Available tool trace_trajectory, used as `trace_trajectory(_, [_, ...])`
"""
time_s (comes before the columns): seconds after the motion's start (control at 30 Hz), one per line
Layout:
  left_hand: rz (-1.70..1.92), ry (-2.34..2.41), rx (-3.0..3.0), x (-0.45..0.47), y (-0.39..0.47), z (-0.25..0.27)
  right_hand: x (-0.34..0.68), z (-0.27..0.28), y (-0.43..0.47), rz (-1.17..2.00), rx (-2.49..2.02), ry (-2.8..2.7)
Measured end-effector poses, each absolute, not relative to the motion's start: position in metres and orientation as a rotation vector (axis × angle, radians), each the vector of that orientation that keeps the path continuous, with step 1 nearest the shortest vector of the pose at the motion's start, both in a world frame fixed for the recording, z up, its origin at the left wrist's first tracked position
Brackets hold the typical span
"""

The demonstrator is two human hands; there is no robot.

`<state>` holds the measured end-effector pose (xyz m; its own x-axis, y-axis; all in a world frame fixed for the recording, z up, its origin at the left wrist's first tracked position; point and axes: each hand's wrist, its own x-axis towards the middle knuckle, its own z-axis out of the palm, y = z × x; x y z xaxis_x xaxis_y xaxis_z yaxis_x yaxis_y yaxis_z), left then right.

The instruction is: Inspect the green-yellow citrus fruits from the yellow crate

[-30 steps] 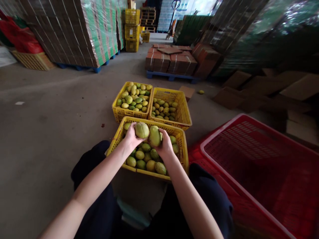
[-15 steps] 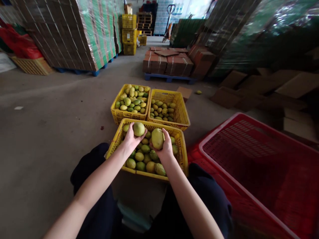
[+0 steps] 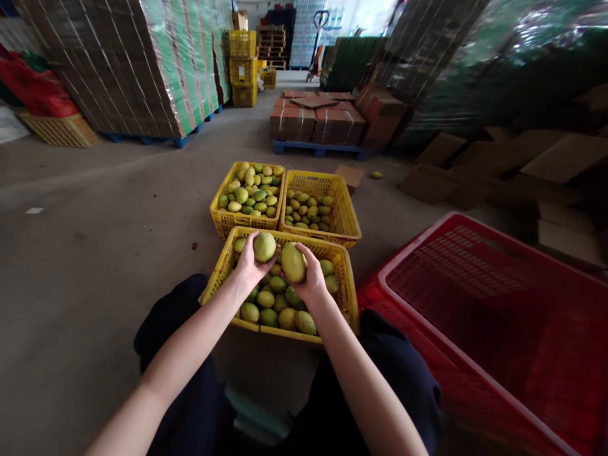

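My left hand (image 3: 253,261) is wrapped around a round yellow-green lemon (image 3: 265,247). Beside it my right hand (image 3: 311,277) grips a larger, oval lemon (image 3: 293,263), held tilted, with the thumb along its right side. Both are raised over the near yellow crate (image 3: 350,304), in which several green and yellow lemons (image 3: 287,318) lie. My hands and forearms cover some of that fruit. The two held lemons are close together, with a small gap between them.
Two more yellow crates stand behind: the left one (image 3: 216,215) is heaped with smaller fruit, the right one (image 3: 350,218) less full. A red basket (image 3: 427,316) is at my right. Farther off are strapped cardboard (image 3: 316,120), wrapped stacks (image 3: 180,69) and a pallet jack (image 3: 317,47).
My right hand has moved slightly left, bringing its lemon nearer the left one and turning it to a more tilted angle. My left hand stays almost where it was.
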<state>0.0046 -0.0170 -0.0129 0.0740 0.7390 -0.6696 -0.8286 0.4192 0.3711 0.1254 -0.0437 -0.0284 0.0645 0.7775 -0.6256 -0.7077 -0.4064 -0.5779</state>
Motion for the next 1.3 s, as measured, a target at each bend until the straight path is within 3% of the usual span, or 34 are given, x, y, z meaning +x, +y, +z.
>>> trace_trajectory(0.17, [1.056, 0.866, -0.107, 0.003, -0.020, -0.011, 0.127, -0.032, -0.041, 1.627, -1.124, 0.038])
trace_trajectory(0.53, [1.167, 0.883, -0.177, 0.002, -0.017, -0.013, 0.131, -0.023, -0.045, 1.579, -1.070, 0.108])
trace_trajectory(0.77, [1.098, 0.784, -0.247, 0.003, -0.019, -0.008, 0.129, -0.026, -0.043, 1.712, -1.131, 0.063])
trace_trajectory(1.3, [1.206, 0.846, -0.200, 0.003, -0.018, -0.012, 0.130, -0.037, -0.039, 1.568, -1.071, 0.155])
